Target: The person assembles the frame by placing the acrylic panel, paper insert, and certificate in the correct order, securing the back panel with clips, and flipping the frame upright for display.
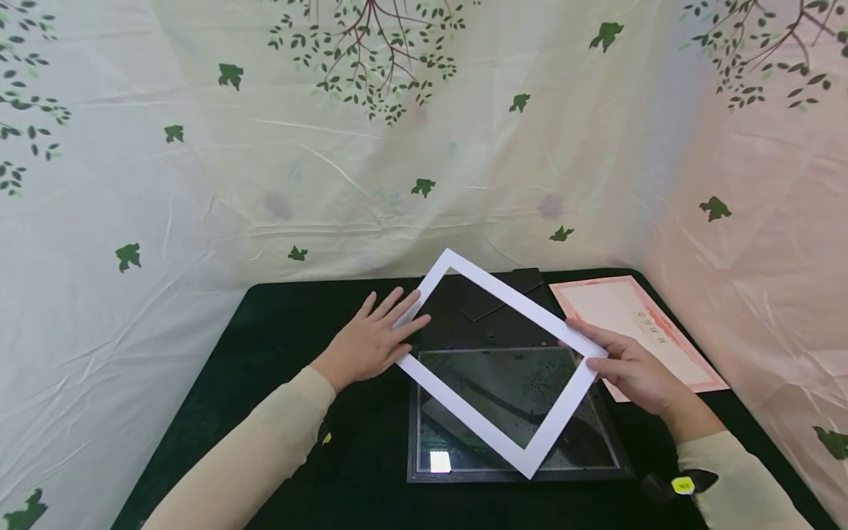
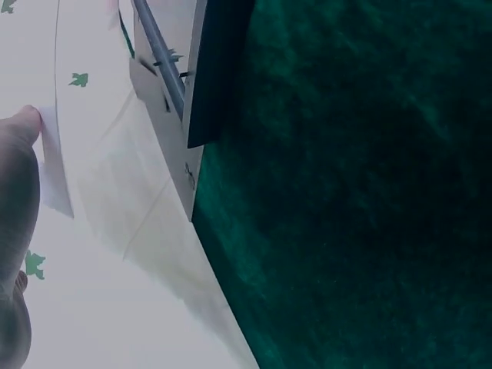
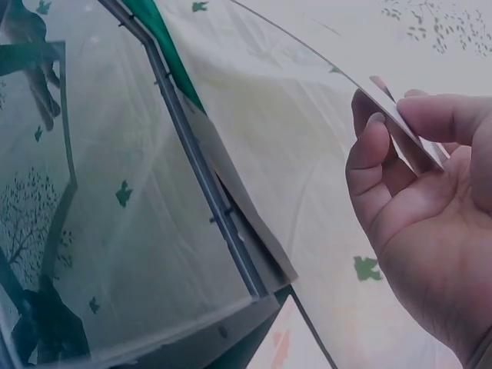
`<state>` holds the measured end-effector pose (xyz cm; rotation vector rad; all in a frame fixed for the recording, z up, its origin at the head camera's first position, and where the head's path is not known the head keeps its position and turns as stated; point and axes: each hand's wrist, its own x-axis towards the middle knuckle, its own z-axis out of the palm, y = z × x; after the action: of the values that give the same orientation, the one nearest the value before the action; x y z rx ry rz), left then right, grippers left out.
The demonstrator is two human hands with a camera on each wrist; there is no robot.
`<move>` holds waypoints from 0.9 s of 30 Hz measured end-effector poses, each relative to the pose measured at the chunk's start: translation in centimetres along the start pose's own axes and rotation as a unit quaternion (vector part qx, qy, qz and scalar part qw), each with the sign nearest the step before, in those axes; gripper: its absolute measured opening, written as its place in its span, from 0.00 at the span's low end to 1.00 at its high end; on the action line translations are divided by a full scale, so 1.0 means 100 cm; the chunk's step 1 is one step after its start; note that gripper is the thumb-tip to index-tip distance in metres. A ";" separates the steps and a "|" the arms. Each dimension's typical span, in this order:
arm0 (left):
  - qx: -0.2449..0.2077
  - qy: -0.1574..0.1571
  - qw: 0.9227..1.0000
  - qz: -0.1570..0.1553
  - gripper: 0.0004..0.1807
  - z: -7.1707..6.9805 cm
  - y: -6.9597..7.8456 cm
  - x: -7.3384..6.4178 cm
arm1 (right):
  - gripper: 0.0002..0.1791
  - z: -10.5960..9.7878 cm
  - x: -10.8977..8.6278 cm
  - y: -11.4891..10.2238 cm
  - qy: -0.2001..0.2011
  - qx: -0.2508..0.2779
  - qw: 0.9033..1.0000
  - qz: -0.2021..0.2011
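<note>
A white rectangular mat border (image 1: 563, 412) with an open middle is held up at a slant in the head view. My right hand (image 1: 639, 372) pinches its right corner between thumb and fingers; the right wrist view shows the thumb on one face and the fingers behind the thin mat (image 3: 388, 115). On the left side, my left hand (image 1: 374, 338) touches the mat's edge with fingers straight and spread. Below lies a dark picture frame (image 1: 517, 475) with a glossy pane (image 1: 457, 434) that reflects light and the backdrop.
A black backing board (image 1: 457, 327) lies behind the frame. To the right is a pink-bordered paper certificate (image 1: 609, 309). The table wears a dark green cloth (image 1: 265, 346), and a leaf-patterned curtain (image 1: 331, 184) hangs around it.
</note>
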<state>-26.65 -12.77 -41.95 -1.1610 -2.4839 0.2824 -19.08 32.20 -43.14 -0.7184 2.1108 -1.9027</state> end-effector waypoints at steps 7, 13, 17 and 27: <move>-0.029 0.014 0.999 -0.011 0.31 0.008 0.007 -0.001 | 0.29 -0.011 0.001 0.002 -0.002 0.018 1.000 0.013; -0.066 0.015 0.997 -0.025 0.30 0.013 0.015 -0.005 | 0.29 -0.013 0.004 0.006 0.002 0.010 1.000 0.012; -0.071 0.018 0.997 -0.031 0.30 0.017 0.019 -0.007 | 0.28 -0.013 0.005 0.009 0.016 -0.007 1.000 0.017; -0.079 0.025 0.996 -0.043 0.29 0.026 0.034 -0.016 | 0.27 -0.017 0.005 0.011 0.081 -0.111 0.989 0.053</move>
<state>-24.49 -11.88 -45.87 -1.1038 -2.5400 0.0335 -20.60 33.51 -43.86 -0.4934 2.4359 -1.7429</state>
